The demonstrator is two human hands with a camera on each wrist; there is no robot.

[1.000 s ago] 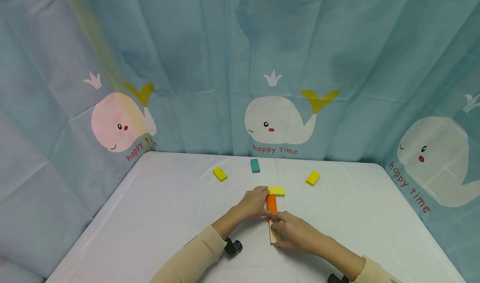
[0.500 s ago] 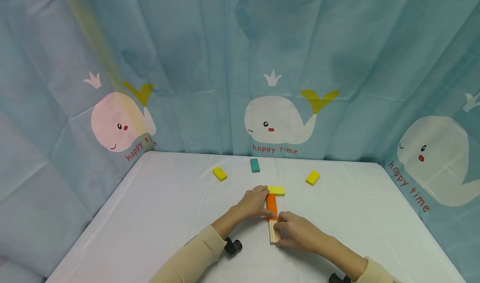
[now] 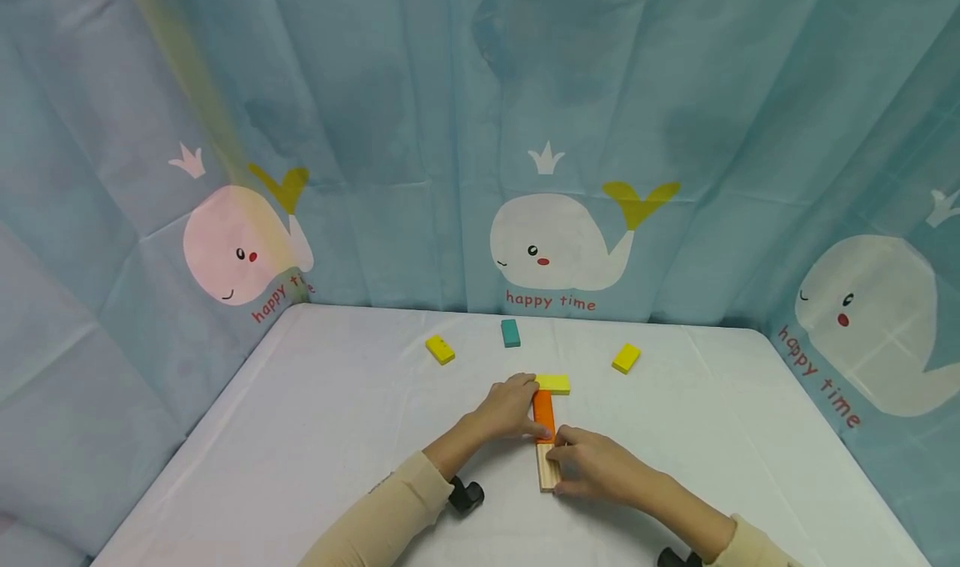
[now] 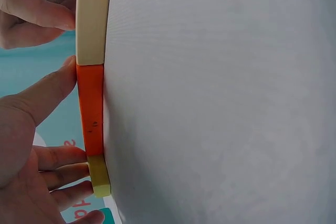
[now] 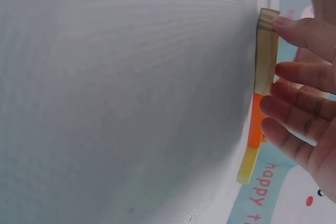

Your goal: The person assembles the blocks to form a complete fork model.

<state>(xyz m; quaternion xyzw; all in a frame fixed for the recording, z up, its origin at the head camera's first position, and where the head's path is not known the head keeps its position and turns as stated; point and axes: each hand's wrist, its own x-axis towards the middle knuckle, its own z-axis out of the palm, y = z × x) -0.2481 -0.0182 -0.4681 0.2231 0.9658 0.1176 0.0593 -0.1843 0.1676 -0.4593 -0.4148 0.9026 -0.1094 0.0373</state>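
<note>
Three domino-like wooden blocks lie on the white table in a T. A yellow block [image 3: 553, 384] crosses the far end, an orange block [image 3: 543, 415] runs toward me from it, and a plain wood block [image 3: 548, 468] continues the line end to end. My left hand [image 3: 510, 408] reaches from the left with fingers spread, its thumb touching the orange block's near end and its fingertips at the yellow block. From the right, my right hand [image 3: 600, 467] rests on the plain block, thumb at the near end [image 5: 269, 20] and fairly straight index finger on top.
Toward the back of the white table [image 3: 337, 400] lie a yellow block [image 3: 440, 349], a teal block [image 3: 511, 333] and another yellow block [image 3: 626, 358]. A blue whale-print curtain [image 3: 420, 242] stands behind the table edge.
My right fingers have drawn back a little from the join between the orange and plain blocks, uncovering more of the plain one. The left hand and the blocks keep their places.
</note>
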